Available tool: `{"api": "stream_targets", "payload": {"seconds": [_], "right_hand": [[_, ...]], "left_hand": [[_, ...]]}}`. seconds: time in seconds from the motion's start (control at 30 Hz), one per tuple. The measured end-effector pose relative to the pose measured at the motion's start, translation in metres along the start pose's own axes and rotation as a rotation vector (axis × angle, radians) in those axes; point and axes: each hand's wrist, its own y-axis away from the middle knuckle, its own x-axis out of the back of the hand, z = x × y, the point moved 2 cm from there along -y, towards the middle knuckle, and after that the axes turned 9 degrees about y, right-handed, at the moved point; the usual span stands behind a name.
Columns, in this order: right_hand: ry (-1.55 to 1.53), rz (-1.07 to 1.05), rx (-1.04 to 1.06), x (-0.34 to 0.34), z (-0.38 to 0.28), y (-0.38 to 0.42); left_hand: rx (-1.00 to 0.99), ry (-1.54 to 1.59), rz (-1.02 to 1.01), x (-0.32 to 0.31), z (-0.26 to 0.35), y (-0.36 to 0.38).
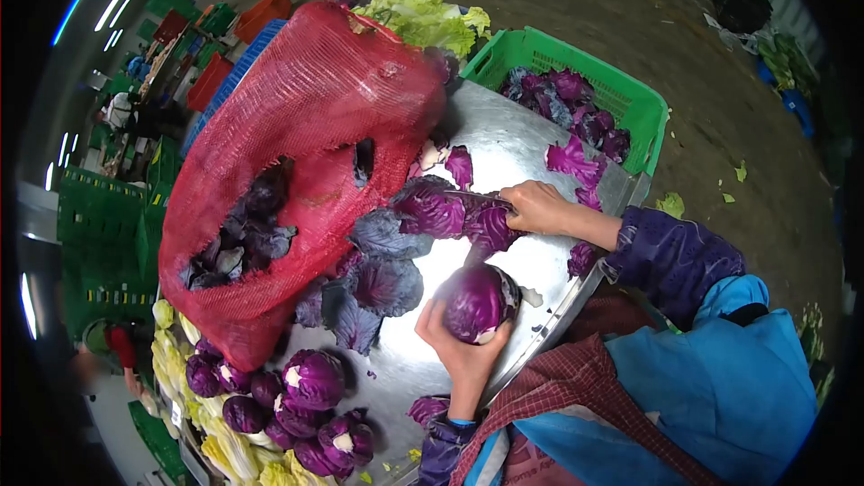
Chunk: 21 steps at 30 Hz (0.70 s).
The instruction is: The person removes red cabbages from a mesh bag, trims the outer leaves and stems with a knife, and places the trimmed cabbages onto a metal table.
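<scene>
My left hand (461, 342) is wrapped around the near side of a round red cabbage (479, 302) standing on the metal table (531, 139). My right hand (538, 208), closed, grips a knife (481, 195); its thin blade points left over loose purple leaves (432, 207), and its handle is hidden in the fingers. More loose outer leaves (387, 283) lie to the left of the held cabbage. Several trimmed red cabbages (313, 378) with pale cut stems are heaped at the table's lower left.
A torn red mesh sack (306, 90) with dark cabbages inside covers the table's left side. Beyond the far edge stands a green crate (576, 54) holding purple leaves. Chinese cabbages (225, 436) lie at lower left, green leaves (423, 4) at the back.
</scene>
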Motion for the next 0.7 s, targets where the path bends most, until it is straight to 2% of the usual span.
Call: {"api": "stream_targets", "payload": {"seconds": [0.07, 0.13, 0.23, 0.3, 0.4, 0.47, 0.5, 0.7], "right_hand": [[-0.014, -0.033, 0.008, 0.004, -0.015, 0.003], [-0.224, 0.033, 0.085, 0.026, -0.044, 0.012], [-0.069, -0.252, 0.192, 0.029, -0.075, 0.03], [-0.095, -0.278, 0.222, 0.028, -0.084, 0.033], [-0.098, -0.264, 0.286, 0.031, -0.092, 0.027], [-0.077, -0.253, 0.329, 0.032, -0.097, 0.023], [-0.031, -0.244, 0.364, 0.033, -0.1, 0.02], [0.145, -0.205, 0.484, 0.04, -0.11, 0.01]], "left_hand": [[0.026, 0.001, 0.025, 0.008, -0.006, 0.005], [0.255, 0.144, 0.136, 0.011, -0.015, 0.003], [0.329, 0.177, 0.151, 0.014, -0.014, -0.001], [0.346, 0.156, 0.144, 0.013, -0.013, -0.002], [0.263, 0.086, 0.128, 0.02, -0.006, -0.007], [0.108, -0.152, -0.03, 0.027, 0.009, -0.027], [0.077, -0.157, -0.102, 0.024, 0.011, -0.034], [0.05, -0.17, -0.072, 0.012, 0.009, -0.036]]}}
